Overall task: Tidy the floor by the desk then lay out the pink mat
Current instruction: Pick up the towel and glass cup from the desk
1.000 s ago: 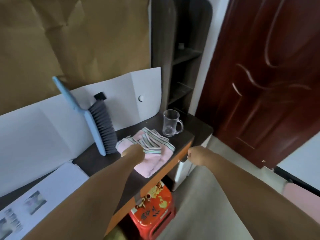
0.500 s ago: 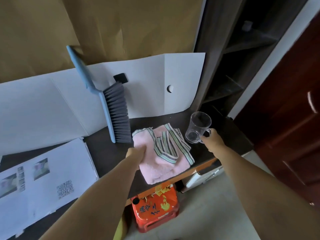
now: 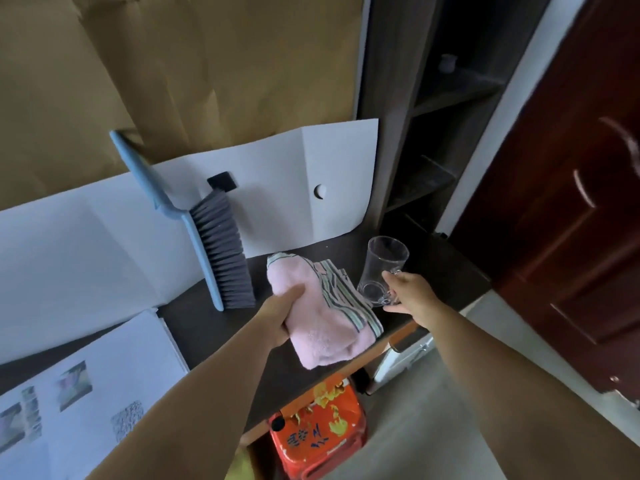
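Note:
A folded pink mat (image 3: 322,320) with a striped border lies on the dark desk (image 3: 207,323) near its right front corner. My left hand (image 3: 282,313) grips the mat's left edge and bunches the cloth. To the right, my right hand (image 3: 410,294) holds the handle of a clear glass mug (image 3: 381,268), which is tilted beside the mat's striped border. A blue hand brush (image 3: 211,237) with grey bristles leans against the white paper behind the mat.
White sheets (image 3: 294,181) line the back wall, and a printed sheet (image 3: 86,386) lies at the desk's left. An orange-red stool (image 3: 318,431) stands under the desk. A dark shelf unit (image 3: 433,140) and a brown door (image 3: 571,202) are to the right. Grey floor (image 3: 433,410) lies below.
My right hand went from the desk's front edge to the mug's handle and tipped the mug. My left hand closed on the mat's left edge. The view turned left and downward.

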The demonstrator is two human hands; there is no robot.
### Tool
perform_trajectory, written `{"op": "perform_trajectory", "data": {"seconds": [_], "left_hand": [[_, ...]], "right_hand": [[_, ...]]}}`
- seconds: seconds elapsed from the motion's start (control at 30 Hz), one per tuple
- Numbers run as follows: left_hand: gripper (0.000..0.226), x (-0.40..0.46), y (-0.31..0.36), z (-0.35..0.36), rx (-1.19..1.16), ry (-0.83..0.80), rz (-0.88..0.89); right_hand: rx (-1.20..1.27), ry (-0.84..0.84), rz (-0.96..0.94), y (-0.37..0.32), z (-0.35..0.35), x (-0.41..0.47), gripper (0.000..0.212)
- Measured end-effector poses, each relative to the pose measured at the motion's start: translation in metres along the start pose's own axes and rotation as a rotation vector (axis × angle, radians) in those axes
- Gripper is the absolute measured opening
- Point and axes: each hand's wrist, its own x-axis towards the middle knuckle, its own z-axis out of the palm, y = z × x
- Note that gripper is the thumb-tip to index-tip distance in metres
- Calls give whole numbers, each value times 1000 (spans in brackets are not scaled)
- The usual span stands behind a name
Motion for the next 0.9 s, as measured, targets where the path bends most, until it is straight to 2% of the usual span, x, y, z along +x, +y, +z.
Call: {"op": "perform_trajectory", "data": {"seconds": [0.2,0.33,0.4,0.57,0.8,0.9], "left_hand": [[55,-28,37,30,379,-143,209],[58,-43,40,74,565,-280,263],[60,-53,27,109,658,-356,258],[49,-72,-25,205,793,-557,288],[53,-88,-109,343,934,-669,333],[56,-90,-138,400,941,-674,316]], "right_hand": [[76,265,-58,12,-18,-56,30],[144,400,-55,19,-50,-98,33],[158,489,-59,29,-75,-127,34],[195,657,-23,63,-146,-186,30],[170,822,65,119,-273,-240,18],[142,857,101,136,-331,-250,21]]}}
